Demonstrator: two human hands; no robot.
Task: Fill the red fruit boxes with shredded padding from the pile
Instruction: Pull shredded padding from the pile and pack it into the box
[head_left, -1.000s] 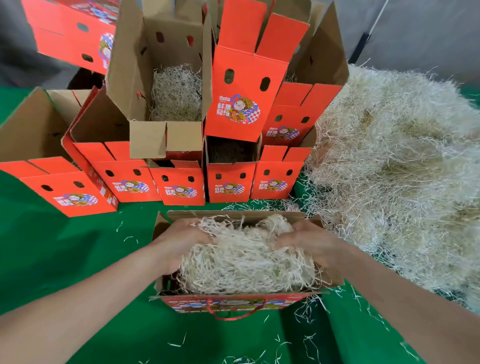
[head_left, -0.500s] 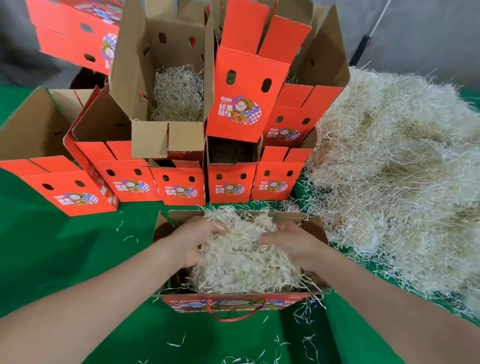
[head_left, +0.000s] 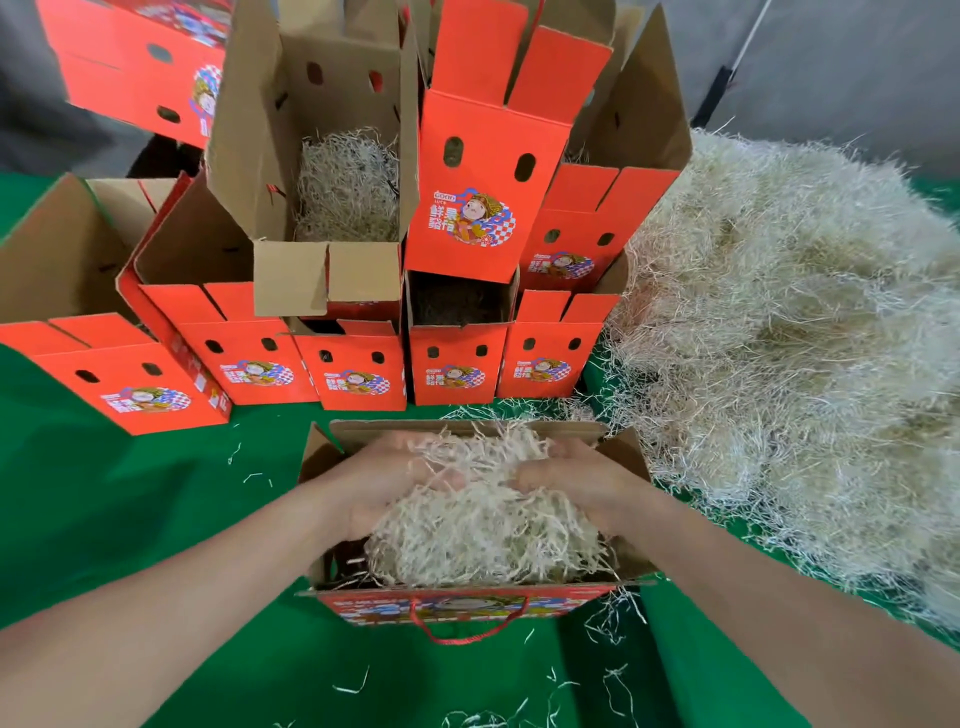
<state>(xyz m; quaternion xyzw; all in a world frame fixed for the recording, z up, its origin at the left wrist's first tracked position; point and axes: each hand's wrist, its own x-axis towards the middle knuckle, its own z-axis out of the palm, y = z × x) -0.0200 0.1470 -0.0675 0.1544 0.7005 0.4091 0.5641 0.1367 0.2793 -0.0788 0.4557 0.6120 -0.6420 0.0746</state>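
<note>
The open red cardboard fruit box (head_left: 467, 605) I am working in sits at lower centre of the frame, mouth up. Its long axis runs left to right, and the printed side with the red cord handle (head_left: 470, 633) faces the bottom edge. Inside lies a wad of pale shredded padding (head_left: 483, 535), heaped above the rim across the middle and right, with a dark gap at the box's lower left corner. My left hand (head_left: 384, 483) grasps the wad from the left, fingers curled into the strands. My right hand (head_left: 571, 480) grasps it from the right, fingertips buried. Both hands sit near each other over the far half of the box.

Brown flaps stand out at the far rim and at both ends. The right flap comes just beside the big pile of loose shredded padding (head_left: 789, 338), which fills the right side of the frame.

Above the box, across a narrow strip of green table cover (head_left: 130, 509), a stack of red printed cartons (head_left: 358, 364) stands in a row with more on top. One brown-sided carton (head_left: 348, 187) at upper centre holds padding.

Open cover lies to the left of the box and below it, dotted with stray pale strands (head_left: 618, 680).
</note>
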